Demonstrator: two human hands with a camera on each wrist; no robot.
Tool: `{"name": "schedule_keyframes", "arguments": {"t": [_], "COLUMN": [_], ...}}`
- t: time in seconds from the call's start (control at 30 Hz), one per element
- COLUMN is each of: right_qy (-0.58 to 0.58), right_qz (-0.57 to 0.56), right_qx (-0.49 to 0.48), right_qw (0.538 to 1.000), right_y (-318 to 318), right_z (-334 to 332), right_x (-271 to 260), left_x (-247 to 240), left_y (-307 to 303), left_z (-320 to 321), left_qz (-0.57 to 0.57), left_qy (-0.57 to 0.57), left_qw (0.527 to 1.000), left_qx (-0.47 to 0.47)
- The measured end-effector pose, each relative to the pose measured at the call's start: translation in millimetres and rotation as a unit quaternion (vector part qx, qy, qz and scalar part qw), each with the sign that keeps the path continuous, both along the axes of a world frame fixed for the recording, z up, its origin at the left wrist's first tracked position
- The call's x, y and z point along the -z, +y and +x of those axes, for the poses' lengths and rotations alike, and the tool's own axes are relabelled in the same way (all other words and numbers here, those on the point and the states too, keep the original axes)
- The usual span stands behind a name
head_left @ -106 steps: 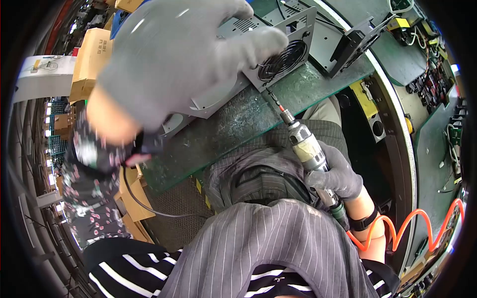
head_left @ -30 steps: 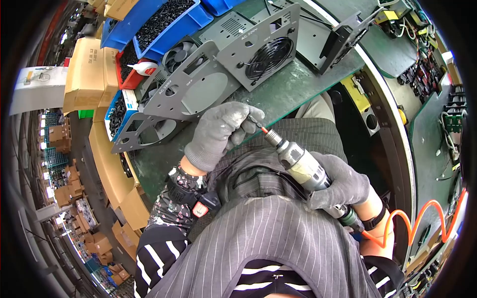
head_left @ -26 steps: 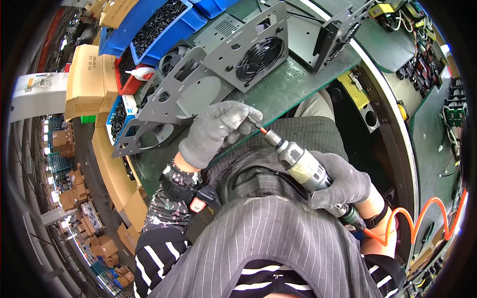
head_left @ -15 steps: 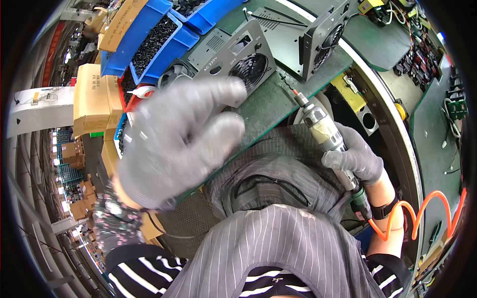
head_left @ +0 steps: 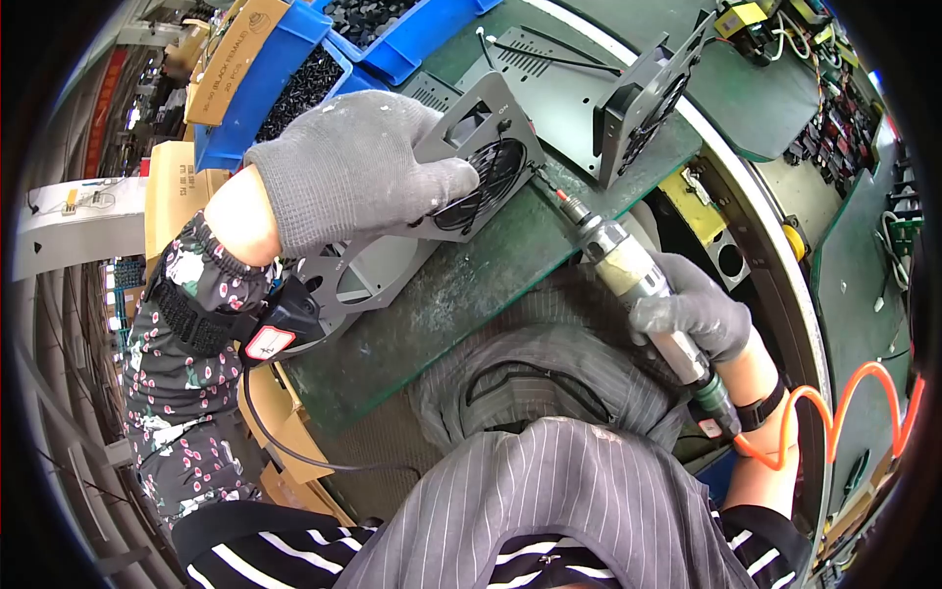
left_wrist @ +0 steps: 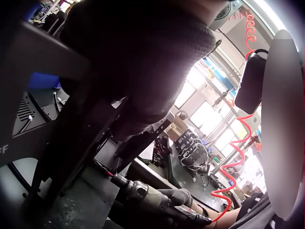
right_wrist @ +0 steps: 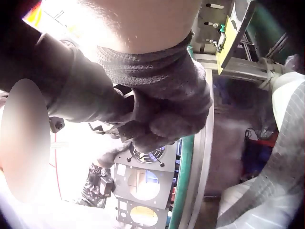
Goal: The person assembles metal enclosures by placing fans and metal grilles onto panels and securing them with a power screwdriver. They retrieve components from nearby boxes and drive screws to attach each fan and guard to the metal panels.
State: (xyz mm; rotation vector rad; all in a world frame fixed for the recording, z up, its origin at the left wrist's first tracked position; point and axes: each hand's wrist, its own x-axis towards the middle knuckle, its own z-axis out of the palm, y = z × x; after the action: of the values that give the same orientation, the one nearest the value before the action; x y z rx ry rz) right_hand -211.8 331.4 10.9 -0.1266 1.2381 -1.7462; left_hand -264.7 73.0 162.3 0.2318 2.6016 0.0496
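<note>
My gloved left hand (head_left: 358, 172) grips the grey metal panel (head_left: 488, 98), its thumb across the front by the round black fan guard (head_left: 491, 182) and the other fingers partly hidden behind the upper edge. My gloved right hand (head_left: 699, 304) holds an air screwdriver (head_left: 633, 265) with an orange coiled hose (head_left: 834, 432). The driver's bit points up and left, its tip right at the panel's right edge, near a corner of the fan guard. In the left wrist view the driver (left_wrist: 147, 195) shows beyond the panel, while the left hand is a dark shape above.
Another panel with a round cutout (head_left: 378, 280) leans left of the gripped one. A fitted fan panel (head_left: 648, 108) stands upright at the right on the green bench (head_left: 432, 324). Blue bins (head_left: 412, 44) of small black parts and cartons (head_left: 177, 196) are at the back left.
A second ago my left hand was at the driver's bit tip; it has moved up and left and now grips the panel. The driver has come up to the panel's right edge.
</note>
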Motion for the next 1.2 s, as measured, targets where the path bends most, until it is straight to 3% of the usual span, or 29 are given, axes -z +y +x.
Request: {"name": "schedule_keyframes", "arguments": {"t": [0.2, 0.33, 0.47, 0.53, 0.6, 0.8, 0.9, 0.97, 1.0, 1.07, 1.13, 1.2], "right_qy": [-0.004, 0.105, 0.133, 0.194, 0.170, 0.247, 0.236, 0.048, 0.049, -0.111, -0.084, -0.020], "right_qz": [0.053, 0.043, 0.026, 0.051, 0.031, 0.030, 0.005, -0.010, -0.009, -0.082, -0.095, -0.001], "right_qx": [-0.048, -0.009, 0.003, 0.024, 0.032, 0.039, 0.068, 0.015, 0.014, 0.037, 0.016, 0.039], "right_qw": [0.997, 0.993, 0.991, 0.979, 0.984, 0.968, 0.969, 0.999, 0.999, 0.990, 0.992, 0.999], "right_y": [0.2, -4.3, 1.1, 5.0, 3.3, -8.1, -11.5, -7.2, -5.4, -1.2, -1.1, -5.6], "right_z": [-12.1, -5.2, 7.5, 12.4, 12.2, 5.9, 4.9, 4.8, 5.5, 5.7, 4.8, 6.6], "right_x": [-2.9, 4.1, -6.2, -13.8, -25.1, -27.2, -32.0, -48.6, -46.3, -41.6, -54.2, -65.5], "left_x": [0.1, -0.6, 0.5, 2.4, 4.2, 6.6, -0.1, 1.0, 0.2, 2.5, 10.9, 11.3], "left_y": [1.8, 3.6, 3.0, 2.4, -0.3, -1.9, 2.7, 0.2, 5.4, 3.2, -9.9, -10.3], "left_z": [-1.1, 0.3, 0.8, 1.7, 1.6, 2.3, 4.2, 4.6, 5.8, 4.7, 0.4, -0.3], "left_qz": [-0.030, -0.036, -0.028, -0.024, -0.010, -0.005, -0.010, -0.003, 0.004, 0.012, 0.009, 0.013], "left_qy": [-0.013, -0.011, -0.019, 0.007, 0.006, 0.005, -0.005, -0.018, 0.005, 0.029, 0.045, 0.030], "left_qw": [0.999, 0.999, 0.999, 1.000, 1.000, 1.000, 0.999, 0.997, 0.999, 0.999, 0.993, 0.997], "left_qx": [-0.013, -0.031, -0.029, 0.005, 0.008, 0.002, 0.044, 0.081, 0.051, 0.020, 0.106, 0.066]}}
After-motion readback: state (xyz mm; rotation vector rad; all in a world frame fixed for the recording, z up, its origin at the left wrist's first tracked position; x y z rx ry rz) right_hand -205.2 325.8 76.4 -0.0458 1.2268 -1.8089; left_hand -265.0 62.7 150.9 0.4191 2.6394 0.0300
